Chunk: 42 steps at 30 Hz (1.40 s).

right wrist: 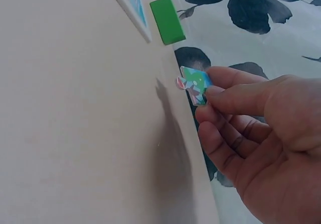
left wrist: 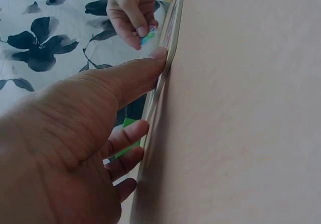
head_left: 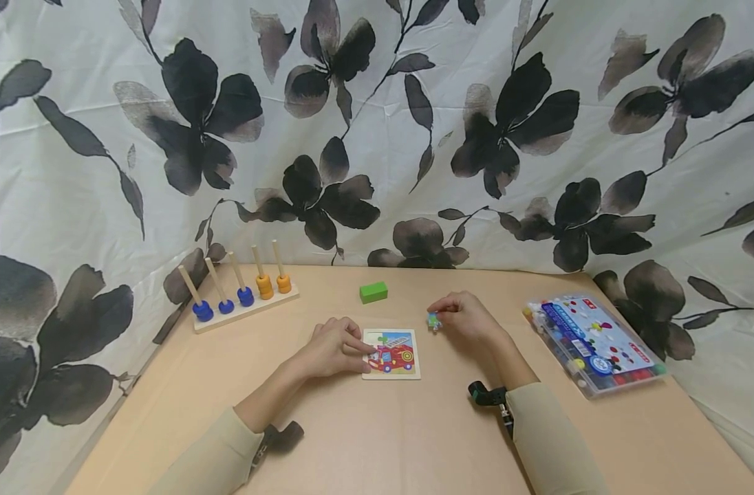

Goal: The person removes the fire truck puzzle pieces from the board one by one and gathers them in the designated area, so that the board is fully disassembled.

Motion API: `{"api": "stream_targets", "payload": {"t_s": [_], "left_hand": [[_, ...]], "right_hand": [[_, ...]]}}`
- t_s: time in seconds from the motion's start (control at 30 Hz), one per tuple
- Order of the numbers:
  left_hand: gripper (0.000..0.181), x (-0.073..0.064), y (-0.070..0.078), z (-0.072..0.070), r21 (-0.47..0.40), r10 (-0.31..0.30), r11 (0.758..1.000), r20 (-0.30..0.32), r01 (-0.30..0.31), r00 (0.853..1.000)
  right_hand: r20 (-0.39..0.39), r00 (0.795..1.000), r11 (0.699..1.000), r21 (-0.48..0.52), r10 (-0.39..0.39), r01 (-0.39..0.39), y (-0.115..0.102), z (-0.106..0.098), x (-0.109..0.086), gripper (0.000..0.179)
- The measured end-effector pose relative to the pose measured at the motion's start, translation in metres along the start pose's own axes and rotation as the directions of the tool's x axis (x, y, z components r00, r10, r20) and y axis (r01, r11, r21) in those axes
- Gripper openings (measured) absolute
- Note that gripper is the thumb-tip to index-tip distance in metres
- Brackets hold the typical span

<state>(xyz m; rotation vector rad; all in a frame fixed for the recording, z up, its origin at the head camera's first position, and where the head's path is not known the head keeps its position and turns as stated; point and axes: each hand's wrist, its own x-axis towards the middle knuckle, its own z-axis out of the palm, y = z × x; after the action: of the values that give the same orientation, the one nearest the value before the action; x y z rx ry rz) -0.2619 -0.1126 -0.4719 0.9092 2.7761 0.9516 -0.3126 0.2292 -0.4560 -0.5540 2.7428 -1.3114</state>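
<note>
A square picture puzzle (head_left: 392, 354) with a red fire truck on it lies on the table in the head view. My left hand (head_left: 338, 349) rests at its left side, thumb and fingers extended onto the edge. In the left wrist view the thumb (left wrist: 135, 76) reaches the puzzle's rim, while the other fingers are spread below it. To the right of the puzzle, my right hand (head_left: 466, 316) pinches a small puzzle piece (right wrist: 194, 85) between thumb and index finger. Green, blue and a bit of red show on that piece, held above the table in the right wrist view.
Behind the puzzle lies a green block (head_left: 373, 292). A wooden peg stand (head_left: 247, 309) with blue and orange rings is at the back left. On the right sits a clear plastic case (head_left: 594, 344) of colourful pieces. A floral cloth (head_left: 414, 137) hangs behind the table.
</note>
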Motion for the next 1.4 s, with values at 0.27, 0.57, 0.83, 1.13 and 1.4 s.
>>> {"api": "stream_targets", "payload": {"t_s": [0.27, 0.57, 0.83, 1.13, 1.4], "left_hand": [[0.032, 0.001, -0.002, 0.001, -0.001, -0.005, 1.000, -0.004, 0.005, 1.000], [0.032, -0.001, -0.002, 0.000, -0.003, -0.004, 1.000, 0.003, 0.004, 1.000], [0.032, 0.000, 0.000, -0.001, -0.002, -0.004, 1.000, 0.006, 0.004, 1.000], [0.032, 0.001, -0.002, -0.001, 0.002, -0.001, 1.000, 0.006, 0.001, 1.000], [0.032, 0.001, -0.001, -0.001, -0.004, -0.005, 1.000, 0.009, 0.005, 1.000]], "right_hand": [[0.014, 0.999, 0.999, -0.010, 0.042, -0.041, 0.008, -0.001, 0.001, 0.018], [0.031, 0.999, 0.999, 0.011, 0.034, -0.034, 0.012, 0.003, 0.000, 0.019], [0.011, 1.000, 0.999, -0.030, 0.022, -0.022, 0.015, 0.006, 0.003, 0.018], [-0.010, 1.000, 0.998, -0.065, 0.014, -0.015, 0.016, 0.008, 0.004, 0.016], [-0.017, 1.000, 0.995, -0.098, 0.013, -0.015, 0.015, 0.009, 0.004, 0.015]]}}
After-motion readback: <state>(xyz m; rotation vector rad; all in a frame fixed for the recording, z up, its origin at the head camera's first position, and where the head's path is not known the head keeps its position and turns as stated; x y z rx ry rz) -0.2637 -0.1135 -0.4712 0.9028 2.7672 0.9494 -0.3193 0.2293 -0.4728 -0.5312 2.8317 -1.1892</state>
